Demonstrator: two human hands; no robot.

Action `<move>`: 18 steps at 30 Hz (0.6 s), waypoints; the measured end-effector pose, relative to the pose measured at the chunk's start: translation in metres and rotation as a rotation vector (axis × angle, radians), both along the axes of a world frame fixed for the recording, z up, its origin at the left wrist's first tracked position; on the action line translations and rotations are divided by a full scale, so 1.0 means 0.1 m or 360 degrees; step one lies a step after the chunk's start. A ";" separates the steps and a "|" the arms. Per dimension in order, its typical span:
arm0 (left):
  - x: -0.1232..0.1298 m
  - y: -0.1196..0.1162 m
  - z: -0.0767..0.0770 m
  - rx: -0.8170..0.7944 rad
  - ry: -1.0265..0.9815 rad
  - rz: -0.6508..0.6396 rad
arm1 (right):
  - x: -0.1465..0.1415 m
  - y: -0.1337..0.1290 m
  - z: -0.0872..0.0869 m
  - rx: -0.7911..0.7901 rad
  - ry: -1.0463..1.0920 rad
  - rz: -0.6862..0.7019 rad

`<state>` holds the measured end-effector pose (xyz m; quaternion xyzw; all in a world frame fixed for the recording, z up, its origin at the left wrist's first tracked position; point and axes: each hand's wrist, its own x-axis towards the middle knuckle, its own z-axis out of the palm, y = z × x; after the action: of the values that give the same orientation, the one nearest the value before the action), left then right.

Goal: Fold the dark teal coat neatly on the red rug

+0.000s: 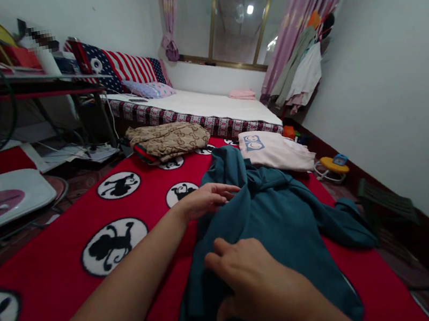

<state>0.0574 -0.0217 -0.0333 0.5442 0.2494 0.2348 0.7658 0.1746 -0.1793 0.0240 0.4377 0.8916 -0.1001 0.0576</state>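
A teal long-sleeved top (pixel 285 225) lies spread on a red blanket, with one sleeve (pixel 347 226) stretched out to the right. Its left side is folded inward in a long strip (pixel 229 226). At the upper part of this strip, my left hand (pixel 210 199) has its fingers stretched out against the cloth, the fingertips partly in the fold. Lower down and nearer to me, my right hand (pixel 253 276) is over the top, thumb apart from its bent fingers and no cloth visibly gripped. Whether its fingertips touch the fabric I cannot tell.
The red blanket (pixel 158 218) has white circles with black figures. Beyond the top lie a folded pale pink garment (pixel 274 151) and a brown patterned garment (pixel 170 139). A bed (pixel 197 101) stands behind, a fan base (pixel 4 199) at left, a yellow stool (pixel 333 164) at right.
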 end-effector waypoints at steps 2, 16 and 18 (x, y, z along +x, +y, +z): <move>-0.01 0.00 0.02 -0.0011 0.0005 -0.0015 | -0.05 0.02 -0.02 -0.0003 -0.0015 0.0016; -0.11 -0.17 0.51 0.0616 0.0189 0.0059 | 0.80 0.36 0.42 0.0262 0.2404 -0.1206; -0.09 -0.32 0.65 0.0708 0.0133 -0.0028 | 0.82 0.42 0.36 0.0299 0.2462 -0.1227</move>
<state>0.0486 -0.0535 0.0316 0.7112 0.2183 0.2547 0.6178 0.2562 -0.1376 0.0603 0.5213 0.4745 -0.3082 -0.6388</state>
